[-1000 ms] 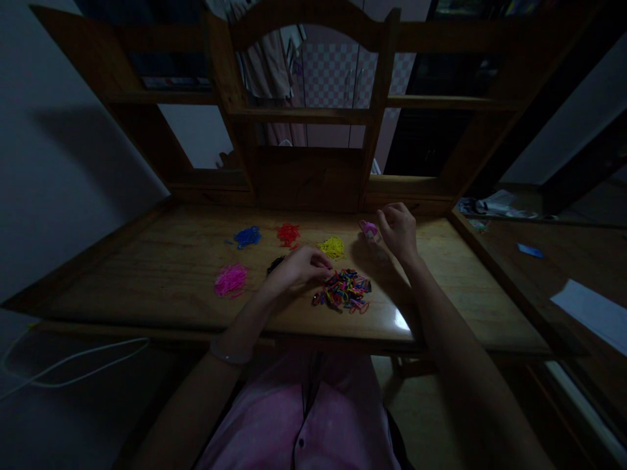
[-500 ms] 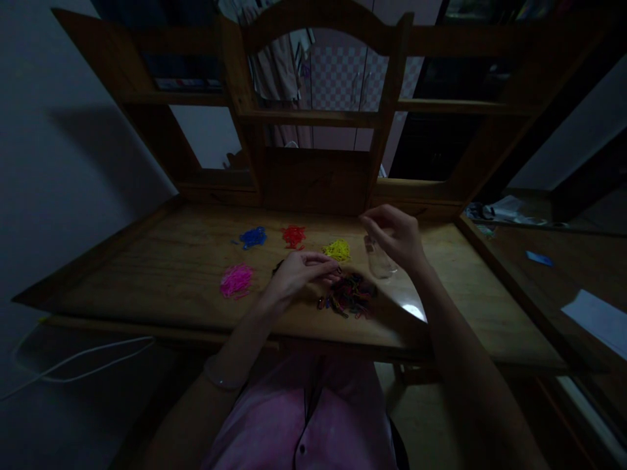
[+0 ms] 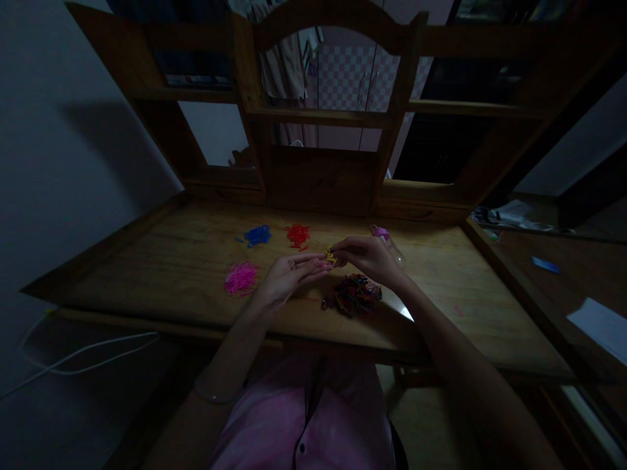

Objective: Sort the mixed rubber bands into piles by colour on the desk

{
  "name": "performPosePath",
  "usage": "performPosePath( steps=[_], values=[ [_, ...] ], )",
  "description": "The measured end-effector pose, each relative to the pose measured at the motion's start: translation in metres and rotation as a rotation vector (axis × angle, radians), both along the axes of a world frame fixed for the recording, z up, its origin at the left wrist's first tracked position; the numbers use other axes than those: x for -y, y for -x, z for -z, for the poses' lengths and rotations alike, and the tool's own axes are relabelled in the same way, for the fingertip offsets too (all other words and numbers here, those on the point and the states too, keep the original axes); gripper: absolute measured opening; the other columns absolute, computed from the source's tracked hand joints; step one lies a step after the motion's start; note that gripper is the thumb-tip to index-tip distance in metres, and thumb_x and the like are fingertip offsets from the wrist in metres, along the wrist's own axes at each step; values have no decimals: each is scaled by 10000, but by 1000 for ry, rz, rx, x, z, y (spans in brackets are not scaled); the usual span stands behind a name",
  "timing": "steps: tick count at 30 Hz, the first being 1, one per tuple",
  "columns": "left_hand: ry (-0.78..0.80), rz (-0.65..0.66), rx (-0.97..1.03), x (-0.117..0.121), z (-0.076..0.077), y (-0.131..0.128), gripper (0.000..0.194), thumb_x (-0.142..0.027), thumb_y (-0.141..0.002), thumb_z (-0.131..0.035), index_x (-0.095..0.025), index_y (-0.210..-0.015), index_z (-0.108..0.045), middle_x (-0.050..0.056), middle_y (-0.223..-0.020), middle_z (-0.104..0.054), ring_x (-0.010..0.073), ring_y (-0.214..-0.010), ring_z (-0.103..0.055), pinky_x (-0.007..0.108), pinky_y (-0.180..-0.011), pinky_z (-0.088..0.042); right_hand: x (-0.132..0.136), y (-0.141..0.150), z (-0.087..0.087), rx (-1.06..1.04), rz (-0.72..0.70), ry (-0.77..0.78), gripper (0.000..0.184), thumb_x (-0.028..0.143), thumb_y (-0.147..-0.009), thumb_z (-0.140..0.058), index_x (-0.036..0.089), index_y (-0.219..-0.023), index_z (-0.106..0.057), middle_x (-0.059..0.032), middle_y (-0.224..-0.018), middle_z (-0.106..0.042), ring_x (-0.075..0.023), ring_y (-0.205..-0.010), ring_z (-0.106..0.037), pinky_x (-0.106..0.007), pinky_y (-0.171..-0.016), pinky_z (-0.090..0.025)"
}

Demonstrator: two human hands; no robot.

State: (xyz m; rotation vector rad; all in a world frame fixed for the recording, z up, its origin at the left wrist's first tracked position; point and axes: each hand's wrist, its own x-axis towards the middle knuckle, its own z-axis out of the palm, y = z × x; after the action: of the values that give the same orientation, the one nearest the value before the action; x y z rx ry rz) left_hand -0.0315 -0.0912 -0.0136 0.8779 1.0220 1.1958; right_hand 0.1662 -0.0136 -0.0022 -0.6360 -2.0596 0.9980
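In the head view both my hands meet over a pile of thin yellow loops [image 3: 330, 255], like paper clips or small bands. My left hand [image 3: 294, 271] is turned palm up, thumb laid against its outstretched fingers just left of the pile; anything held there is too dark to make out. From the right, my right hand [image 3: 369, 258] reaches in with thumb and fingers pinched together, covering part of the yellow pile. What sits in its fingertips is unclear. Closer to me lies a mixed heap of dark and coloured loops [image 3: 355, 295].
Blue loops [image 3: 258, 235], red loops [image 3: 298, 235] and pink loops [image 3: 240, 279] lie in separate piles on the wooden desk [image 3: 171, 261]. A clear container with a pink part [image 3: 382, 233] stands behind my right hand. A wooden shelf unit [image 3: 318, 117] rises at the back.
My right hand has come down and left from over the clear container to the yellow pile. My left hand has shifted slightly; the dark loop at its fingertips is no longer visible.
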Motion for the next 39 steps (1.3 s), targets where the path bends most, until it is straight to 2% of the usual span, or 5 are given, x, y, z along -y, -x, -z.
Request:
performPosePath(
  steps=[6,15,22,29,39],
  values=[
    [-81,-59,-109,13,-8,21,353,-250,-821,-710,-84,-1130,-666,150,-1088,-740,221,-1025,-705,344,-993,-536,-3,3,8,-60,155,-52,218,336,-898,-613,202,-1043,-706,-69,-939,-742,-183,-819,-723,-316,-731,-589],
    [-157,-749,-903,53,9,120,315,-414,-725,-744,-192,-949,-754,54,-936,-764,229,-886,-713,334,-811,-577,-2,7,16,32,180,-167,107,299,-878,-648,208,-917,-689,-34,-855,-734,-162,-766,-695,-295,-706,-561],
    [-379,-637,-1101,60,39,141,220,-396,-788,-692,-249,-945,-743,26,-1019,-734,230,-997,-668,373,-950,-509,0,23,19,122,62,-187,98,252,-872,-647,207,-915,-724,-28,-883,-738,-167,-802,-691,-284,-745,-532],
    [-609,-638,-1172,61,31,126,231,-357,-884,-596,-221,-1037,-704,46,-1128,-657,214,-1087,-612,401,-1035,-460,4,71,18,196,-104,-350,139,254,-872,-661,228,-992,-725,-43,-1029,-721,-181,-962,-674,-298,-870,-506],
    [-698,-263,-1151,89,19,42,305,-107,-924,-473,-255,-1107,-667,44,-1087,-626,191,-1074,-587,358,-975,-471,-31,-11,-45,96,436,-540,246,373,-960,-507,230,-957,-708,-76,-1021,-673,-212,-939,-632,-347,-850,-491]
  ],
)
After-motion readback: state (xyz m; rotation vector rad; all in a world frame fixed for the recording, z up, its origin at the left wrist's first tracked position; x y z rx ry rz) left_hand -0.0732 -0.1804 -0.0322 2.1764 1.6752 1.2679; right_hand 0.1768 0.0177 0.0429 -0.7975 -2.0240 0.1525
